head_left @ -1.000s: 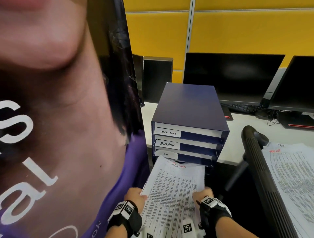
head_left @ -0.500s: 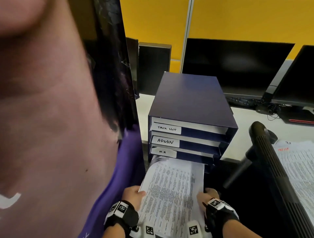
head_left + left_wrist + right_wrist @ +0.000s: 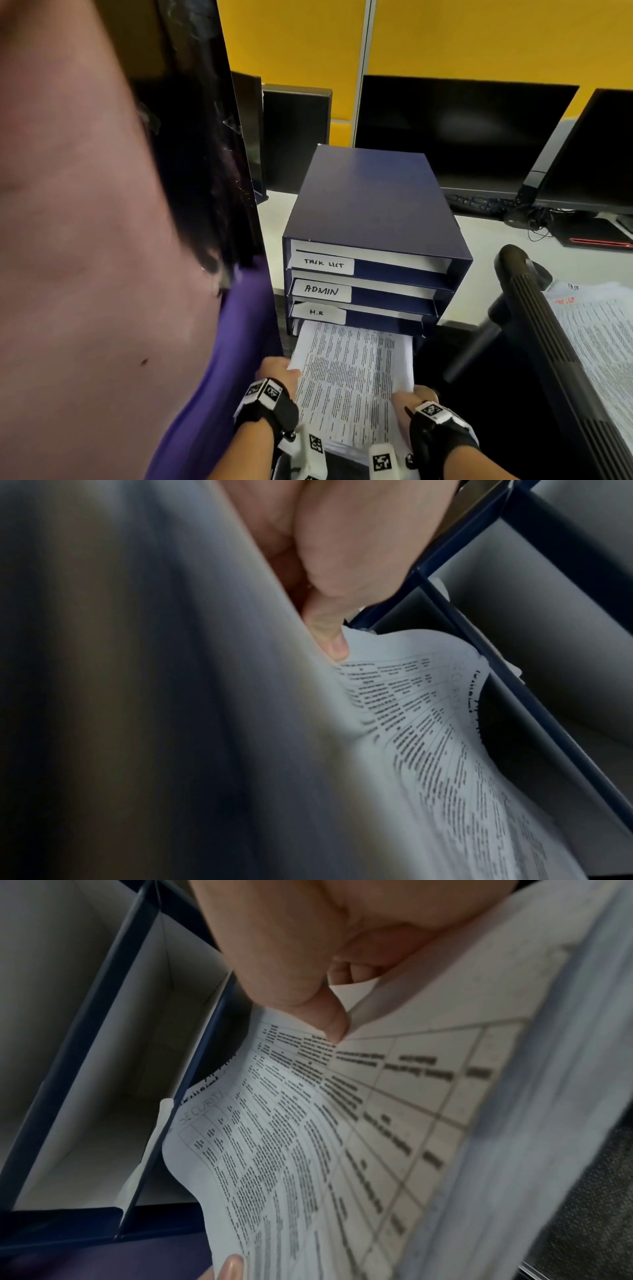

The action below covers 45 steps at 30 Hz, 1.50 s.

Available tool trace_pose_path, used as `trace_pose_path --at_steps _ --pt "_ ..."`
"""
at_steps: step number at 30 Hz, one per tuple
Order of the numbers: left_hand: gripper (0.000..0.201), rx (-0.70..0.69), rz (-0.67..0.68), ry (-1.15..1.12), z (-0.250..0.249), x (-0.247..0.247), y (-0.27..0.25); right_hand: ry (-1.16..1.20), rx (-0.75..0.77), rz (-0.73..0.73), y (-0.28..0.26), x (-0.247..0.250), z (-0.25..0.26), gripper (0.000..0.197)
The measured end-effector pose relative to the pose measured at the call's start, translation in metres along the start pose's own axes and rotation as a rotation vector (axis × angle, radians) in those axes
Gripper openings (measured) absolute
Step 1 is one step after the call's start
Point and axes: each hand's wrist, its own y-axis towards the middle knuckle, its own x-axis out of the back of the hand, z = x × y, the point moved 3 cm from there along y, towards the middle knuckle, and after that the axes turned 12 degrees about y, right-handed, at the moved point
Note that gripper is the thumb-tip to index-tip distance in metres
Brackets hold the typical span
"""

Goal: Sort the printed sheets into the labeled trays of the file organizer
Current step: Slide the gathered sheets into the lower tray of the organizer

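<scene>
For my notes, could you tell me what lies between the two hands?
The stack of printed white sheets spans the gap between the left hand and right hand; the head view shows this.

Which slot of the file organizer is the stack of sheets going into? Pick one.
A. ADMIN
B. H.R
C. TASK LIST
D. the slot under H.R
D: the stack of sheets, held by both hands, enters the file organizer beneath the H.R label.

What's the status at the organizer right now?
Both hands, left and right, grip the sheets. Front edge entering organizer's bottom slot. Nothing blocking.
</scene>
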Motion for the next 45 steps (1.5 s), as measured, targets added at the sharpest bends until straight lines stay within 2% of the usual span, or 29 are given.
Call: trace_pose_path --at_steps 4,7,9,11,14,16,20,22,23,27,30,32,35,39,45 --pt "0.010 -0.012 -0.002 -0.132 -0.002 0.000 0.015 0.120 0.124 -0.078 0.017 -0.009 0.007 0.030" --pt "0.027 -0.002 -0.020 -0.228 -0.004 0.006 0.025 0.205 0.156 -0.146 0.029 -0.017 0.018 0.032" --pt "0.024 0.003 -0.023 -0.240 -0.003 0.009 0.023 0.230 0.165 -0.163 0.034 -0.018 0.028 0.033" --pt "0.012 0.033 0.046 -0.264 0.002 0.008 0.017 0.258 0.171 -0.178 0.041 -0.019 0.037 0.032" --pt "0.017 0.127 0.220 -0.322 0.011 0.004 0.002 0.262 0.180 -0.191 0.048 -0.018 0.043 0.032" --pt "0.015 0.145 0.251 -0.338 0.014 0.006 -0.004 0.268 0.179 -0.177 0.052 -0.016 0.042 0.033" --pt "0.014 0.125 0.175 -0.392 0.012 0.013 -0.001 0.317 0.165 -0.164 0.051 -0.018 0.028 0.037" --pt "0.016 0.125 0.139 -0.389 0.008 0.013 0.004 0.325 0.122 -0.165 0.050 -0.017 0.018 0.029" --pt "0.017 0.127 0.123 -0.389 0.006 0.012 0.007 0.313 0.083 -0.150 0.049 -0.015 0.012 0.021" --pt "0.018 0.131 0.066 -0.410 -0.005 0.010 0.016 0.301 -0.132 0.021 0.029 -0.014 -0.012 0.019" --pt "0.001 0.139 0.024 -0.442 -0.013 0.010 0.023 0.375 -0.093 0.034 0.030 -0.015 -0.009 0.012" --pt "0.016 0.146 0.001 -0.482 -0.015 0.007 0.031 0.434 -0.021 -0.004 0.033 -0.016 0.007 0.007" --pt "0.018 0.144 -0.021 -0.538 -0.022 0.003 0.041 0.506 0.051 -0.058 0.044 -0.018 0.028 0.014" --pt "0.014 0.190 -0.019 -0.720 -0.029 -0.001 0.043 0.703 0.061 -0.035 0.055 -0.021 0.043 0.040" --pt "0.021 0.222 -0.018 -1.012 -0.033 -0.008 0.033 0.928 0.019 0.035 0.057 -0.022 0.046 0.044"
